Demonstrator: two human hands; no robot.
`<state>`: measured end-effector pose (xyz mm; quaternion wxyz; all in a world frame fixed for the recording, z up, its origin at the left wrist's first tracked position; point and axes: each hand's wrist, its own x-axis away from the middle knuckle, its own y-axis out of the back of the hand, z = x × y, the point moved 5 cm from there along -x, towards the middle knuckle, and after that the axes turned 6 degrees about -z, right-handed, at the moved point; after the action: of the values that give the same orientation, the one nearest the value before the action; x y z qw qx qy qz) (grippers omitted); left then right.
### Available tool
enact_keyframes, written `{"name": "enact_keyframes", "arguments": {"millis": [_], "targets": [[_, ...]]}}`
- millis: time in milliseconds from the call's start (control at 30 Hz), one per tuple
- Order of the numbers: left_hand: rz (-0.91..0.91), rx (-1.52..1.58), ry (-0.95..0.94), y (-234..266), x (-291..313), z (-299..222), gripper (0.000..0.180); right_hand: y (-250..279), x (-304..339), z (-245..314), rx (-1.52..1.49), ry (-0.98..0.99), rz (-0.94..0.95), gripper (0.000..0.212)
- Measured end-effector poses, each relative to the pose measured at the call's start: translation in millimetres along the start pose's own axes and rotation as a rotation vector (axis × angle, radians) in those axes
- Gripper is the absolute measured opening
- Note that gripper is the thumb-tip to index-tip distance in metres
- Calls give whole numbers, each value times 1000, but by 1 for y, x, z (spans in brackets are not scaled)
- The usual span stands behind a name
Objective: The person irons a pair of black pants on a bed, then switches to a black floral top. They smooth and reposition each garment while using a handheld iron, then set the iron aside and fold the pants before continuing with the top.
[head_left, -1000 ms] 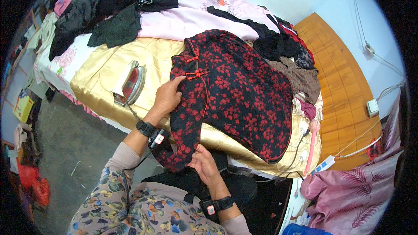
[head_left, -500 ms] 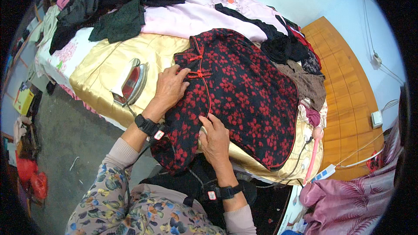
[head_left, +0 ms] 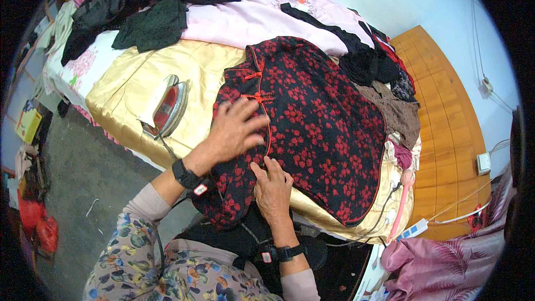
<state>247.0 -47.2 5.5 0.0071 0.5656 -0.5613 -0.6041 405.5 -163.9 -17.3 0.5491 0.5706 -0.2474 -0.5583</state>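
Note:
A black cheongsam-style top [head_left: 329, 128] with red flowers, red piping and red knotted fasteners is spread over a gold satin cover [head_left: 125, 81]. Above its front, just below the fasteners, my left hand [head_left: 233, 134] is spread open and slightly blurred, with nothing in it. My right hand [head_left: 273, 192] is lower, at the top's near piped edge, thumb and fingers closed on the cloth there. Part of the top hangs over the near side of the bed, below my left wrist. An iron [head_left: 170, 108] rests on the gold cover to the left, its cord trailing toward me.
Dark clothes [head_left: 153, 25] are heaped at the far left, with black garments [head_left: 365, 61] and a brown one [head_left: 395, 108] at the far right. A wooden headboard [head_left: 440, 139] stands right, near a white power strip [head_left: 412, 229] and pink curtain [head_left: 446, 262]. Cords run along the bed's near edge.
My left hand has lifted from the top's fasteners and moved toward me and slightly right, its fingers spreading. The right hand stays at the piped edge, shifted slightly toward me.

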Motion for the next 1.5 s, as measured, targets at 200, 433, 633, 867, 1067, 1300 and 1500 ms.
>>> {"name": "enact_keyframes", "arguments": {"millis": [200, 433, 633, 867, 1067, 1300, 1500], "targets": [[312, 2, -29, -24, 33, -9, 51, 1, 4, 3, -3, 4, 3, 57], [326, 47, 1, -20, 30, -12, 48, 10, 7, 2, -30, 7, 21, 50], [322, -40, 44, -2, 41, -2, 49, 34, 23, -23, -35, -64, 16, 42], [-81, 162, 91, 66, 24, 8, 41, 37, 35, -47, -30, -109, -74, 43], [-233, -449, 280, 144, 28, 59, 45, 22, 40, -58, 57, -113, -113, 44], [83, -202, 641, 131, 37, 122, 58, 16, 44, -61, 91, -80, -148, 48], [-24, 92, 601, 141, 40, 115, 58, 15, 45, -62, 78, -91, -158, 46]]}}
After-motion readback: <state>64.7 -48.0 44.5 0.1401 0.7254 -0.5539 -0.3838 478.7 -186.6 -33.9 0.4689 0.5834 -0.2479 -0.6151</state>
